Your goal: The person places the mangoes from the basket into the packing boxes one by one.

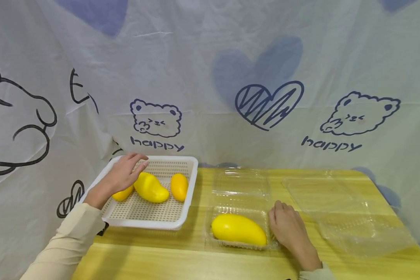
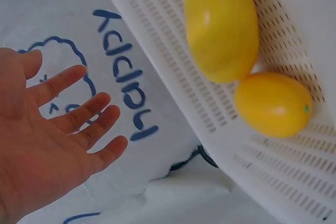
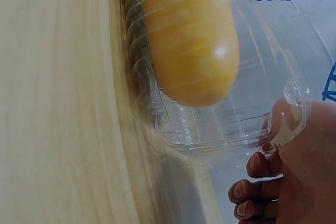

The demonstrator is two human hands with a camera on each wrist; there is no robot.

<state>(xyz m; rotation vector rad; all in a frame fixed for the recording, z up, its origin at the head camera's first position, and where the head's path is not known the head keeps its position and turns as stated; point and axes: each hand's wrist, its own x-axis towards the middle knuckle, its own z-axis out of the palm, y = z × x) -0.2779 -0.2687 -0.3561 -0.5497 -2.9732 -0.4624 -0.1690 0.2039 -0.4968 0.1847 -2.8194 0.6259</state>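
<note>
My left hand [image 1: 126,173] hangs over the left side of a white basket [image 1: 192,186], holding nothing; its fingers are spread in the left wrist view. Just beneath it lies a yellow mango [image 1: 150,188], flanked by two smaller orange-yellow oval fruits, one [image 1: 179,187] on the right and one [image 1: 123,193] partly hidden by the hand. A larger yellow mango [image 1: 238,229] lies in a clear plastic clamshell box [image 1: 217,243], whose lid is folded back. At the box's right edge, my right hand [image 1: 288,227] grips the rim with curled fingers [image 3: 256,190].
More clear plastic clamshell packaging [image 1: 350,217] lies on the right of the wooden table [image 1: 154,256]. A white printed cloth [image 1: 203,124] hangs close behind the table and along its left side. The basket's back rim stands near this cloth.
</note>
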